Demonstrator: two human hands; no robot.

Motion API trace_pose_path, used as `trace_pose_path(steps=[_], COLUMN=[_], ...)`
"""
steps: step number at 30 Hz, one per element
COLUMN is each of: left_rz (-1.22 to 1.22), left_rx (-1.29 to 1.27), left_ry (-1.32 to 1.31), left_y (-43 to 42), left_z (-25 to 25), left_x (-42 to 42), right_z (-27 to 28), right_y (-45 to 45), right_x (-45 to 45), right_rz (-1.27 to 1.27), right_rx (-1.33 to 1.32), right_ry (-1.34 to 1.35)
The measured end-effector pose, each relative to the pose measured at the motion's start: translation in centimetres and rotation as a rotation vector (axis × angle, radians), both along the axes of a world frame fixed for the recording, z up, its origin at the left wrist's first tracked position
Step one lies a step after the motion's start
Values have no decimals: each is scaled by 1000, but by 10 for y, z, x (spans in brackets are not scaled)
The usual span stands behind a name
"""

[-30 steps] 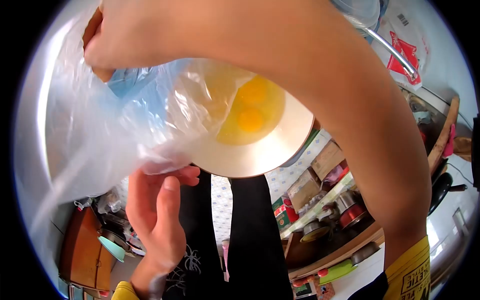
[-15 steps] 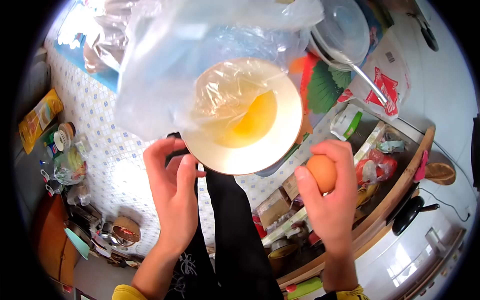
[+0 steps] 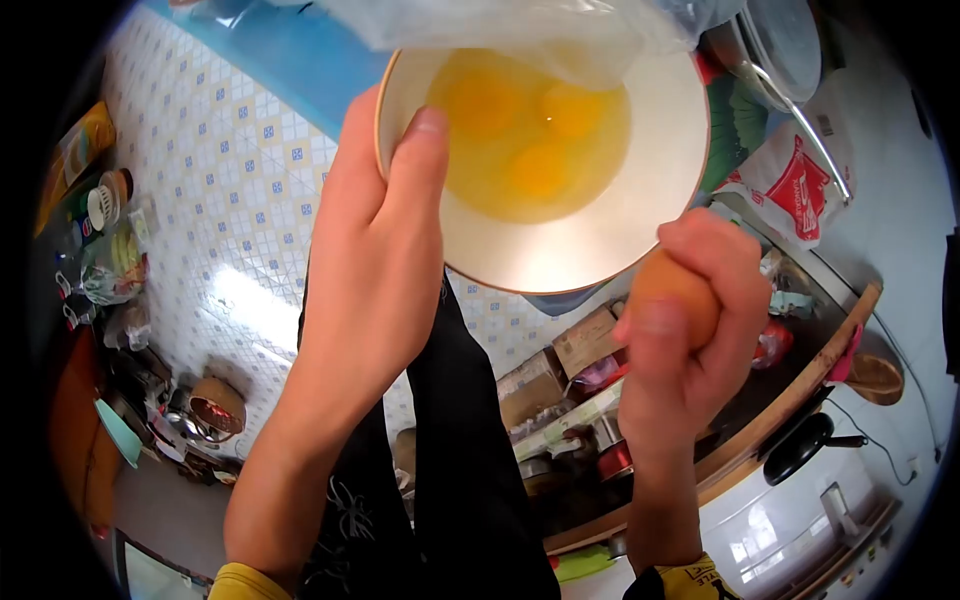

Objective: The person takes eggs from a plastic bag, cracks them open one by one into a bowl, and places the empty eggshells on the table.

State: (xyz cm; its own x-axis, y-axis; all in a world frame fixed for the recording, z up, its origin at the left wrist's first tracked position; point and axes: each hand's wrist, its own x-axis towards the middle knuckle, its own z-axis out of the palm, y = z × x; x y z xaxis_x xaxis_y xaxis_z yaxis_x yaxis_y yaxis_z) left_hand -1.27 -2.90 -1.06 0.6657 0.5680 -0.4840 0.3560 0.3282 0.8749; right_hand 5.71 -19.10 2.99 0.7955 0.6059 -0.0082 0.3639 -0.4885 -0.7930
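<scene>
A white bowl [image 3: 560, 258] with a brown rim holds raw egg [image 3: 540, 172]; three yolks show in the clear white. My left hand [image 3: 375, 225] grips the bowl's left side, its thumb over the rim and the fingers mostly hidden behind. A brown whole egg [image 3: 672, 298] is held in my right hand [image 3: 690, 340] close to the bowl's lower right rim. The index fingertip is at the rim; whether the shell touches it I cannot tell. Clear plastic sheeting [image 3: 560, 25] hangs over the bowl's far edge.
At the upper right stand a lidded pot [image 3: 770, 50] and a white and red plastic bag [image 3: 800, 190]. Below them is a wooden-edged shelf [image 3: 790, 425] with boxes and packets. A black pan [image 3: 800, 448] lies at the right. A basket [image 3: 217, 408] sits lower left.
My left hand has moved up and taken hold of the bowl, which appears larger and farther up. The plastic has shifted back, uncovering the yolks. My right hand has brought the egg near the rim.
</scene>
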Motion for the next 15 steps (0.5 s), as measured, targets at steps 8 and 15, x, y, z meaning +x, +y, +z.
trace_pose_path(steps=[8,15], left_rz=[29,45], left_rx=[-4,39], left_ry=[-38,-47], left_y=[-2,-3], left_z=[-6,-5], left_x=[1,1], right_z=[-12,-9], right_y=[-2,-7], right_x=[2,5], right_rz=[65,49], right_rx=[-86,21], right_ry=[-168,-272])
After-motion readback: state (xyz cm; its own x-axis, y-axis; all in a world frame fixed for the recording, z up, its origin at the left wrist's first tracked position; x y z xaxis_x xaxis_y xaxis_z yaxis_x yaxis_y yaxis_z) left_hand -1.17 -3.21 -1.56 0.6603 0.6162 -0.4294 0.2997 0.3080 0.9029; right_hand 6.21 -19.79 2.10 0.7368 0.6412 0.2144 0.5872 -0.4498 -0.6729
